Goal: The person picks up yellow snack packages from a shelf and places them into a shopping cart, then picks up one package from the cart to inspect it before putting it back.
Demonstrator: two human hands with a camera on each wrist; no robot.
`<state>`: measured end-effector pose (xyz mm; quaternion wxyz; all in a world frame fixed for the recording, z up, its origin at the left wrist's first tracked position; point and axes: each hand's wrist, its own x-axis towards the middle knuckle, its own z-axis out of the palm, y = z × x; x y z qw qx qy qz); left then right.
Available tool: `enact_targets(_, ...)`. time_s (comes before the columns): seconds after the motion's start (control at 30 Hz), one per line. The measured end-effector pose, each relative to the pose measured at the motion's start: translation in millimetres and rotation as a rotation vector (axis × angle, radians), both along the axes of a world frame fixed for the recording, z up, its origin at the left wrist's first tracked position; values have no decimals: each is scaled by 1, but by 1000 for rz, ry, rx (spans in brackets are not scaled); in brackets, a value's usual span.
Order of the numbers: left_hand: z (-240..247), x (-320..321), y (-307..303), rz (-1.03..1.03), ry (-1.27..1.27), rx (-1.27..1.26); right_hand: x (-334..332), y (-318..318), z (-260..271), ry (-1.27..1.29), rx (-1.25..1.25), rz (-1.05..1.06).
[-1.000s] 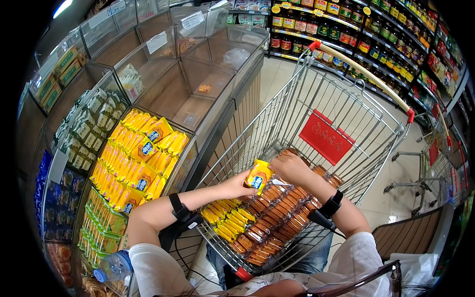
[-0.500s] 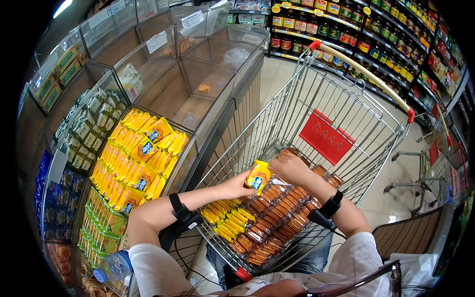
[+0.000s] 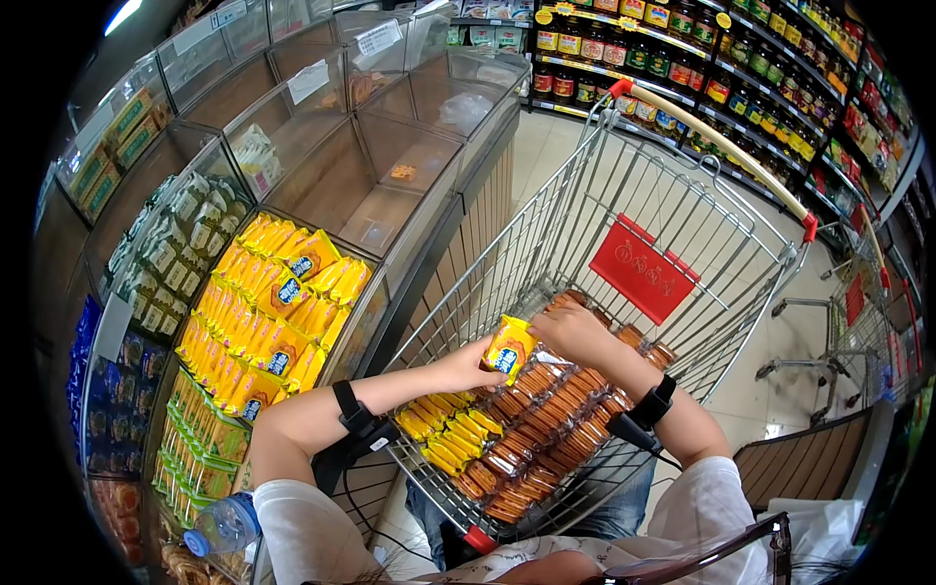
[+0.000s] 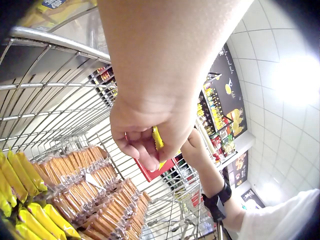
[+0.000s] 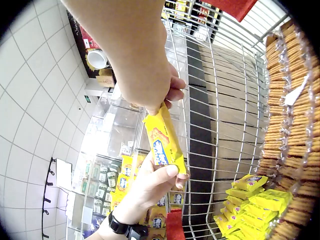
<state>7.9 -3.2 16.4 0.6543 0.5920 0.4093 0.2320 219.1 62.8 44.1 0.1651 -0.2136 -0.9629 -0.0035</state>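
Above the cart, the left hand (image 3: 468,365) grips the lower end of a yellow packet (image 3: 509,349); in the right wrist view its thumb lies across the packet (image 5: 165,140). The right hand (image 3: 567,330) pinches the upper corner of the same packet, fingers curled. In the left wrist view the left hand (image 4: 150,135) hides most of the packet. Below, in the shopping cart (image 3: 458,283), yellow packets (image 3: 453,439) lie at the left beside rows of brown biscuit packs (image 3: 556,419).
At the left stands a display of clear bins with yellow packets (image 3: 283,322), green packets (image 3: 180,253) and a water bottle (image 3: 224,526). Shelves of jars (image 3: 673,49) line the back. Another cart (image 3: 858,292) stands on the right.
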Motion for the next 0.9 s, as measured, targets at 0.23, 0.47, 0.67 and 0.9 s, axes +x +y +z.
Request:
enact_targets(0.23,9,1,-2,3,21,-27,0,-1,1,-18,1,-15)
enact_targets(0.47,12,3,-3,-4,14,-30,-1,-1,-1,-53,-18,-25)
enact_targets(0.67,11,3,-3,-7,18,-31,-1,-1,-2,-72,-49,-47)
enact_targets(0.9,12,3,-3,-11,7,-46,-1,-1,-4,-53,-53,-32)
